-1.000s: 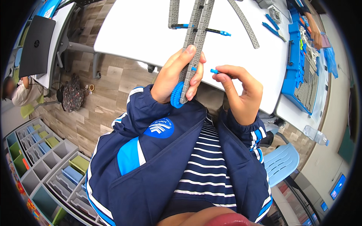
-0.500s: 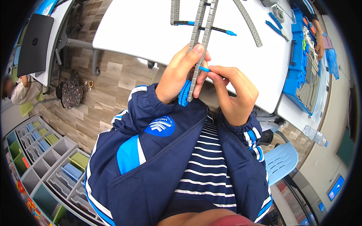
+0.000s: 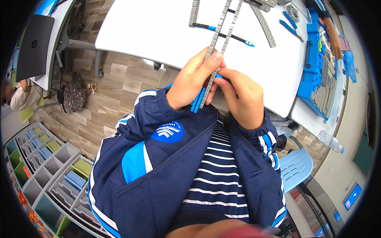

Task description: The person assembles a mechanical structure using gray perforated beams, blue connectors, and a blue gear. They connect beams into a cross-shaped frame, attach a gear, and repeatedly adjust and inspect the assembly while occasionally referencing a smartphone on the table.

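My left hand (image 3: pixel 189 81) is closed around two long grey building-kit beams (image 3: pixel 214 39), the thumb lying across them. Below that hand, blue toothed wheels (image 3: pixel 197 100) sit beside the beams' near end. A small blue connector peg (image 3: pixel 220 76) is pinched in the thumb and index finger of my right hand (image 3: pixel 246 95), against the side of the right beam; its inner end is hidden. Farther out, a black axle (image 3: pixel 238 38) with blue end pieces crosses the beams. The far part of the grey model runs out of the top of the view.
The white table (image 3: pixel 147 29) holds a loose grey beam (image 3: pixel 264 27), blue-handled pliers (image 3: pixel 291 29) and a blue parts case (image 3: pixel 313 79). Another person's hand (image 3: pixel 336 48) reaches over the case. A water bottle (image 3: pixel 331 141) stands at right, near a light-blue chair (image 3: pixel 295 168).
The model has shifted right and tilted slightly in my left hand. My right hand has moved a little left, bringing the peg against the beam, where fingers now cover more of it.
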`<state>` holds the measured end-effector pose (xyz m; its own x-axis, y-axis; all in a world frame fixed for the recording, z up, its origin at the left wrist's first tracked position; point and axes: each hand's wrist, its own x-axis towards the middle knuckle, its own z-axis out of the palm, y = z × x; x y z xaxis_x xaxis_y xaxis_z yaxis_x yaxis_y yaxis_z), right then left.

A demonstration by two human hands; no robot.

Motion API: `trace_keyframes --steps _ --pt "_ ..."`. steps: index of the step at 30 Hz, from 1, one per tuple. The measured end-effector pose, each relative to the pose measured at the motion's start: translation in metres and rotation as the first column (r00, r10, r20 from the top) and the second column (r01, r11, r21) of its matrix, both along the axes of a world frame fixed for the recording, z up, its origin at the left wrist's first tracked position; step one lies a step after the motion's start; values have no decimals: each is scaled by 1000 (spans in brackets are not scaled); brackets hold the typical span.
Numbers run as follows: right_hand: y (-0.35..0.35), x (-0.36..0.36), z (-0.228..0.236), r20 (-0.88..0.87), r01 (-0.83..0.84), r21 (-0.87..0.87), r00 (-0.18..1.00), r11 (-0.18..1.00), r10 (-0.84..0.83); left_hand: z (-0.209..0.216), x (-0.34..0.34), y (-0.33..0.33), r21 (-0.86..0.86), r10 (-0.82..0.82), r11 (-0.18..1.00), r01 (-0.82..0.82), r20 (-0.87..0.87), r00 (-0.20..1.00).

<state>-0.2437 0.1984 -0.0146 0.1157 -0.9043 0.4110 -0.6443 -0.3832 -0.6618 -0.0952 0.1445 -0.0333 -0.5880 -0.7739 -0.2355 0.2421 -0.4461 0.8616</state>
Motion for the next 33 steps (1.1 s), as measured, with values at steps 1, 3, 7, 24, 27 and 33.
trace_keyframes --steps 1,3,7,24,27,33 --pt "-1 -1 0 24 -24 14 999 1000 24 1 1 0 10 -22 1000 22 -9 1000" --pt "-1 -4 1 70 -69 41 995 997 66 3 4 -2 37 -76 996 77 -19 997" --pt "0 -7 -1 141 -104 86 986 991 91 5 9 -4 85 -166 982 168 -32 986" --pt "-2 -22 -27 337 -159 234 939 959 73 -6 11 -8 172 -218 962 212 15 976" --pt "7 -23 -8 182 -80 108 981 991 60 -5 13 -10 143 -170 975 172 -22 985" --pt "-4 -28 20 53 374 -225 927 900 -372 -1 14 -9 140 -186 970 201 -109 976"
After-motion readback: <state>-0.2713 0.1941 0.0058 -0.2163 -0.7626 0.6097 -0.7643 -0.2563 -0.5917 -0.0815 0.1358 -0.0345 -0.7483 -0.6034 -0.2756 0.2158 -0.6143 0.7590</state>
